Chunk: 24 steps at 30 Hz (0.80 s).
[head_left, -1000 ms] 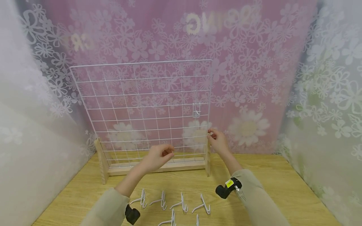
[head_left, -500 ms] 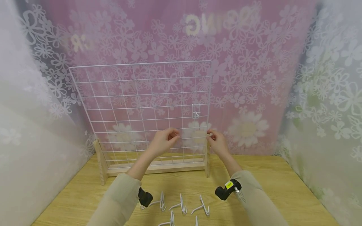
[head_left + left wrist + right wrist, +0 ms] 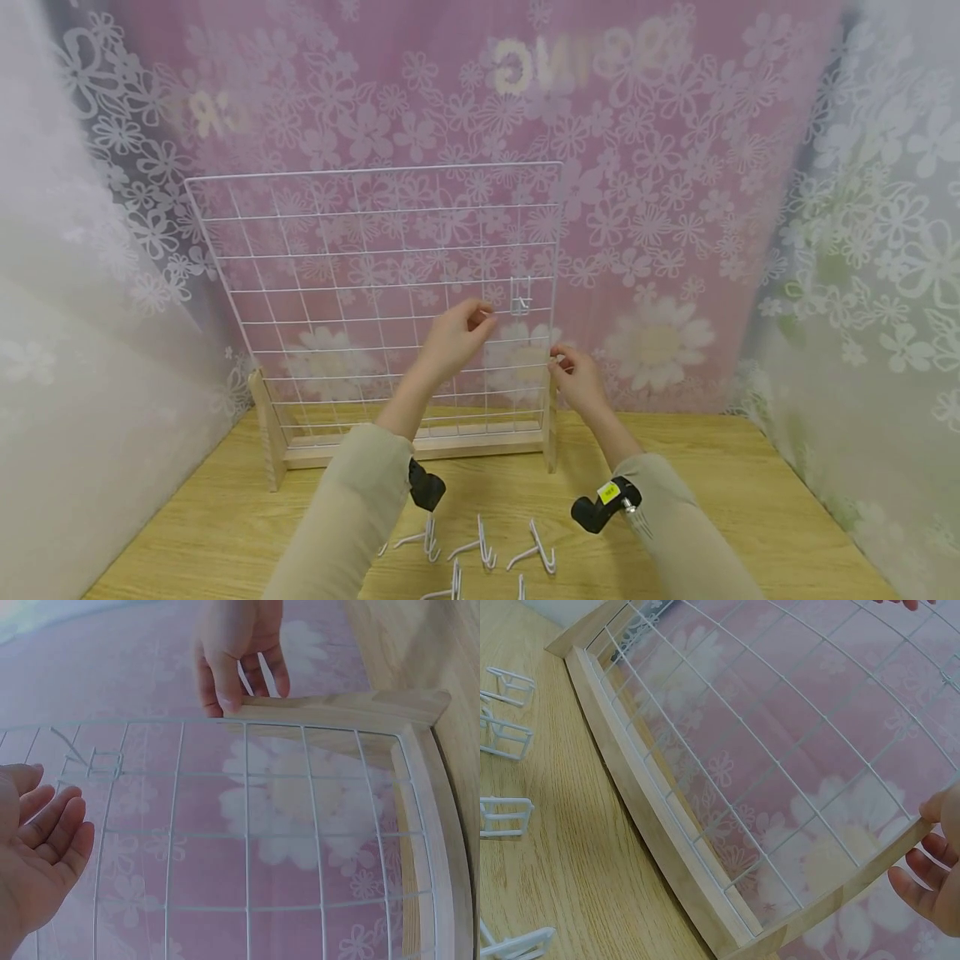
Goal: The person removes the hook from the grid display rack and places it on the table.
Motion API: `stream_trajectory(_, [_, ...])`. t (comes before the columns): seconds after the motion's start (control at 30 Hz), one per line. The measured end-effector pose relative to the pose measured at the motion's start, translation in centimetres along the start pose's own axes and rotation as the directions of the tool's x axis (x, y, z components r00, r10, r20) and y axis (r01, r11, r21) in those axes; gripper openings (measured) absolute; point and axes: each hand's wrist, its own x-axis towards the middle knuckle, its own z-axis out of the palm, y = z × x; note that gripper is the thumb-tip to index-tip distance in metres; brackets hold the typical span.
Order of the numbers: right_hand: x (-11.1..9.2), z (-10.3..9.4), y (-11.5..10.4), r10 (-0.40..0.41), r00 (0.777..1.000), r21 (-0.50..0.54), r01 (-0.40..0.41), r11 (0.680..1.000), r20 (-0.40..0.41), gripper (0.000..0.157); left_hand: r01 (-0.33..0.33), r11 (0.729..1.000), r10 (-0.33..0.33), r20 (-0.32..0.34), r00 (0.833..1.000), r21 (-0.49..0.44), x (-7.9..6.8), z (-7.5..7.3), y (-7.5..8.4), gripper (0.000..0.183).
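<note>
A white wire grid panel (image 3: 375, 287) stands upright in a wooden base (image 3: 480, 447). One white double-wire hook (image 3: 521, 302) hangs on the grid near its right side. My left hand (image 3: 455, 335) is just left of and below that hook, fingers loosely bent with nothing in them. In the left wrist view its fingertips come close under the hook (image 3: 101, 761). My right hand (image 3: 579, 382) holds the panel's right edge at the top of the wooden side post (image 3: 551, 417). Seen from the right wrist, the thumb (image 3: 930, 806) rests on the post's end and the other fingers lie beyond.
Several more white hooks (image 3: 534, 550) lie in rows on the wooden table (image 3: 712, 500) in front of the stand. My left sleeve partly hides one of them. A pink flowered curtain (image 3: 660, 250) hangs behind, with pale flowered curtains at both sides.
My left hand has risen and moved right, from low in front of the grid to beside the hanging hook. My right hand has stayed at the panel's right edge.
</note>
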Motion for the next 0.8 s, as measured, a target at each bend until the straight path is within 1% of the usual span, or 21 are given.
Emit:
stream_trajectory(0.1, [0.0, 0.0, 0.0, 0.005, 1.000, 0.007, -0.005, 1.000, 0.006, 0.020, 0.006, 1.000, -0.006, -0.023, 1.000, -0.011, 0.7, 0.4, 0.4, 0.027])
stream_trajectory(0.2, [0.0, 0.0, -0.1, 0.009, 1.000, 0.013, -0.009, 1.000, 0.007, 0.020, 0.012, 1.000, -0.012, -0.032, 0.999, -0.021, 1.3, 0.8, 0.8, 0.028])
stream_trajectory(0.4, [-0.1, -0.2, 0.1, 0.009, 1.000, 0.005, -0.009, 1.000, 0.013, 0.020, 0.027, 0.999, -0.028, -0.020, 0.999, -0.038, 2.2, 1.8, 1.6, 0.030])
stream_trajectory(0.53, [-0.2, -0.2, 0.1, 0.009, 1.000, -0.003, -0.009, 1.000, 0.020, 0.023, 0.027, 0.999, -0.028, -0.005, 1.000, -0.041, 2.6, 2.5, 2.2, 0.036])
stream_trajectory(0.7, [-0.1, -0.1, 0.0, 0.011, 1.000, 0.000, -0.011, 1.000, 0.011, 0.023, 0.033, 0.999, -0.033, -0.011, 0.999, -0.023, 3.0, 3.3, 2.6, 0.037])
stream_trajectory(0.8, [-0.1, 0.0, 0.0, 0.010, 1.000, -0.006, -0.010, 1.000, 0.003, 0.021, 0.044, 0.998, -0.044, -0.012, 0.999, -0.038, 3.2, 3.5, 2.6, 0.035])
